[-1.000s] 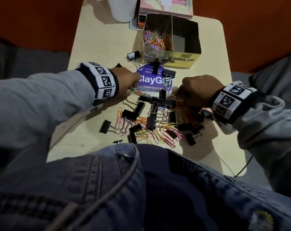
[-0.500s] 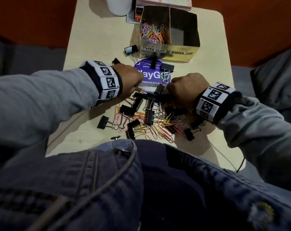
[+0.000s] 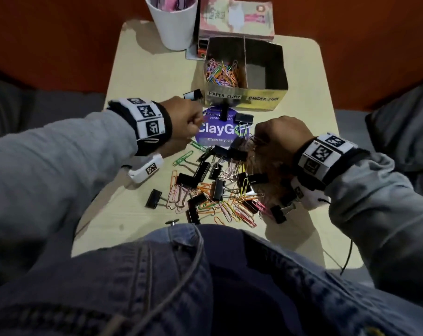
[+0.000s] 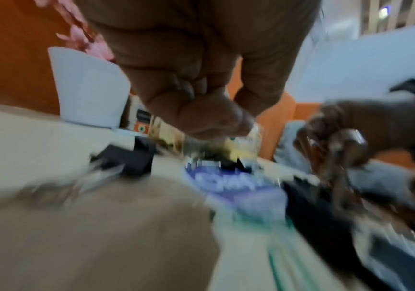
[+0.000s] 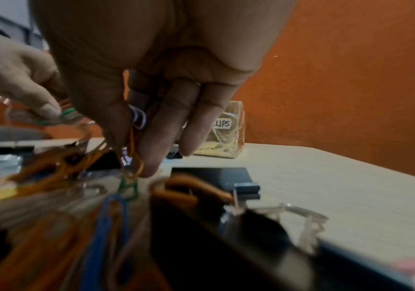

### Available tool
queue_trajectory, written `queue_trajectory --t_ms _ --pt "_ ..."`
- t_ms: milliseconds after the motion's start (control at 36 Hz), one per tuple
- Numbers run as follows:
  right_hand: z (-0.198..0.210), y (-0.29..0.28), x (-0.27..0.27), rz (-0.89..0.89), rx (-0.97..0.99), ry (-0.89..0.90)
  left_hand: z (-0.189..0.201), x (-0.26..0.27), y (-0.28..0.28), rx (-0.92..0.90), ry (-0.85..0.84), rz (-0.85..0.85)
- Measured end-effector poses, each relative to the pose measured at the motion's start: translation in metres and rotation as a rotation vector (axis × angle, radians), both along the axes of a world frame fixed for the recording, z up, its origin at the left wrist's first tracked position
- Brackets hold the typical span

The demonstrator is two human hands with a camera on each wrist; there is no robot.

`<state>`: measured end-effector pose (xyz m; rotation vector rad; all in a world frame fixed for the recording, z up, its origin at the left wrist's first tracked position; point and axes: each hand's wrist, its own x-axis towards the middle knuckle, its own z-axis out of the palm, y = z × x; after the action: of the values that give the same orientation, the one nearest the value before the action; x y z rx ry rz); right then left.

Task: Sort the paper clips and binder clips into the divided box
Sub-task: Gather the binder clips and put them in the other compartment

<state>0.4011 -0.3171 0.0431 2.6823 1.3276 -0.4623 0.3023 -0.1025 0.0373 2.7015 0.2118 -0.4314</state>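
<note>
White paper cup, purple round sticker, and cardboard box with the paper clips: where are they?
White paper cup [image 3: 175,25], head view, on its side wall.
Purple round sticker [image 3: 215,135], head view, on its printed face.
Cardboard divided box [image 3: 244,98], head view, on its labelled front wall.

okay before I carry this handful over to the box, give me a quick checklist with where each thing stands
1. Right hand pinches paper clips: ok.
2. Handful free of binder clips: cannot tell, more clips trail below the fingers.
3. Paper-clip compartment has room: ok.
4. Binder-clip compartment untouched, looks empty: ok.
5. Left hand contents: a green clip seems pinched; blurred, cannot tell.
6. Path to divided box: not ok, loose binder clips lie before it.
</note>
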Motion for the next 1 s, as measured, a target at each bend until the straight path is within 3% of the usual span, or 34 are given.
queue_trajectory --t_ms 83,222,361,472,639,750,889,1000 --pt "0.005 -0.003 0.001 -0.062 0.073 0.010 0.021 0.019 0.008 -0.087 -0.088 0.085" --pt "0.014 -0.007 0.000 -0.107 0.151 0.057 0.047 0.071 0.010 0.016 -0.296 0.099" --pt "0.023 -0.009 0.002 -0.151 0.207 0.079 0.038 0.110 0.001 0.081 -0.230 0.153" --pt "0.037 0.001 0.010 -0.206 0.287 0.076 0.029 0.109 0.002 0.115 -0.152 0.087" --pt "0.059 0.054 0.032 -0.170 0.392 -0.071 0.037 0.062 0.017 0.000 -0.286 0.137" --pt "0.054 0.100 0.039 -0.025 0.252 -0.205 0.027 0.007 0.016 0.015 -0.083 0.094" --pt "0.037 0.128 0.040 0.092 0.069 -0.233 -0.006 -0.037 0.010 0.095 0.129 0.050" --pt "0.036 0.116 0.040 0.084 0.165 -0.200 -0.018 -0.050 0.008 0.107 0.143 0.031"
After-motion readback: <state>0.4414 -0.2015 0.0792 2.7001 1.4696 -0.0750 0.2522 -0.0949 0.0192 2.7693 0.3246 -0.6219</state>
